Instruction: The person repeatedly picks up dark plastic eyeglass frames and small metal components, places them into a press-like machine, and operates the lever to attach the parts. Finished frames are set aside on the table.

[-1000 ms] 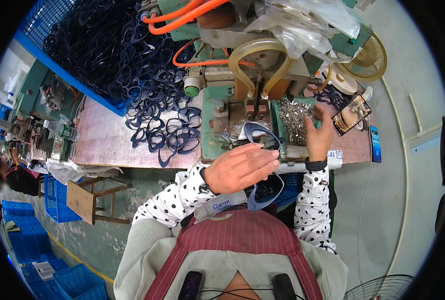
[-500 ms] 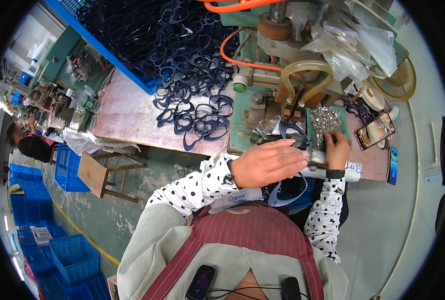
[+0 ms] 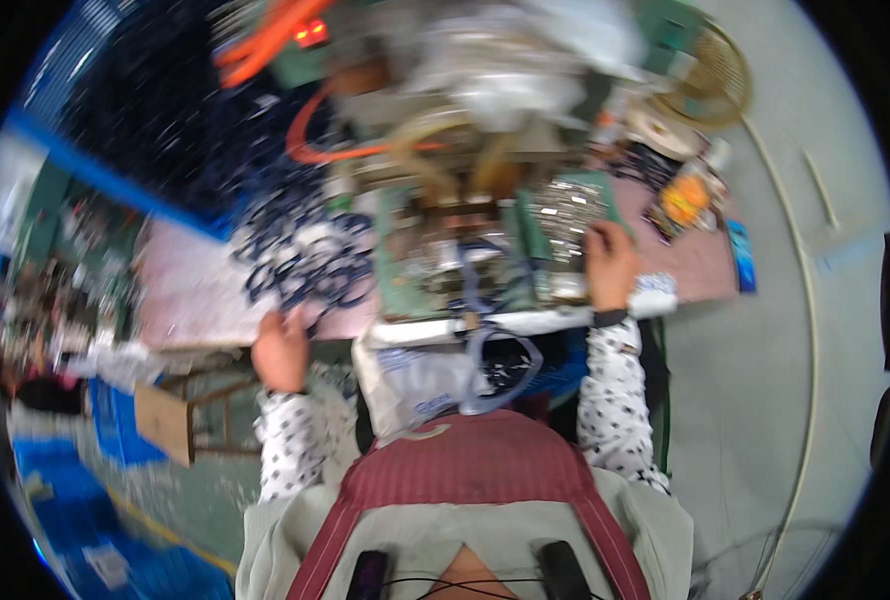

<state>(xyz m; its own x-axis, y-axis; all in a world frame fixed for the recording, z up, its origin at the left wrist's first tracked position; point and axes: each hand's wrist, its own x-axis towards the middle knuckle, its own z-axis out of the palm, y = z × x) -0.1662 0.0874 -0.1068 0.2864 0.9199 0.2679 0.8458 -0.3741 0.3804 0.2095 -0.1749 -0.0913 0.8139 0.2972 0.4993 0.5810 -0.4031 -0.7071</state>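
Observation:
The picture is blurred by motion. My left hand (image 3: 283, 350) is out at the bench's near edge, against a heap of dark blue spectacle frames (image 3: 305, 262); whether it grips one is not visible. My right hand (image 3: 613, 262) rests at the right side of a green bench machine (image 3: 435, 262), beside a tray of small shiny metal parts (image 3: 563, 205), fingers curled. One blue frame (image 3: 485, 272) lies on the machine. Another blue frame (image 3: 500, 365) hangs below the bench edge over my lap.
A large blue bin (image 3: 155, 120) full of dark frames stands at the back left. Orange hoses (image 3: 315, 130) loop over the machine. Small packets (image 3: 685, 200) lie on the pink benchtop (image 3: 195, 290) at the right. A wooden stool (image 3: 180, 420) and blue crates (image 3: 115, 430) stand on the floor at left.
My left hand has left the machine's front and swung left to the heap of blue frames. The view has tilted and blurred. My right hand stays by the metal parts.

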